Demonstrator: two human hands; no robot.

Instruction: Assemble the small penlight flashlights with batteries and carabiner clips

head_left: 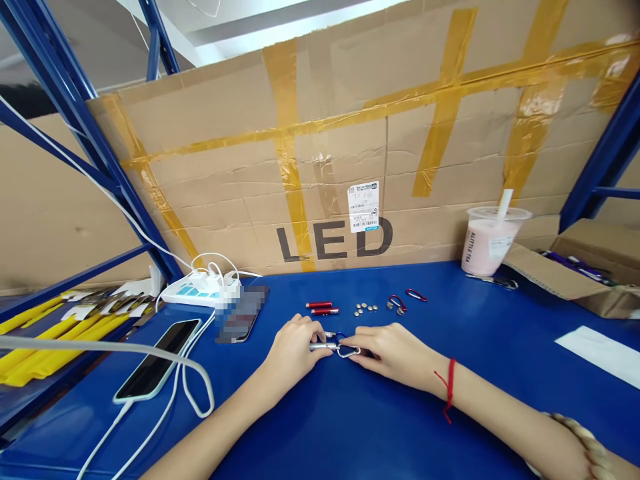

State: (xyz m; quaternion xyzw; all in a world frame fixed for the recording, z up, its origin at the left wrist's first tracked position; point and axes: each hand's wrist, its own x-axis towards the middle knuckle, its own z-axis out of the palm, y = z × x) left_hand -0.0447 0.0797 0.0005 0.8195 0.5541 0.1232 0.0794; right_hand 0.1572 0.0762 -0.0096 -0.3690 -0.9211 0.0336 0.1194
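Observation:
My left hand [296, 345] is closed around a small silver flashlight [324, 347] lying level just above or on the blue tabletop. At the flashlight's right end hangs a silver carabiner [349, 351], which the fingers of my right hand [387, 348] pinch. Behind these, a second silver piece and a blue carabiner [340, 335] show partly between the hands. Two red flashlight tubes [324, 311] lie beyond my left hand. Several button cells [364, 308] are grouped to their right. Two red carabiners [415, 295] rest farther right, with small silver caps [396, 309] near one of them.
At the left are a phone [157, 360] with a white cable, a second dark phone [250, 313] and a power strip [195, 291]. A drink cup [490, 243] stands at the back right, near an open cardboard box [590, 273] and white paper [603, 353]. Large cardboard [240, 200] walls the back.

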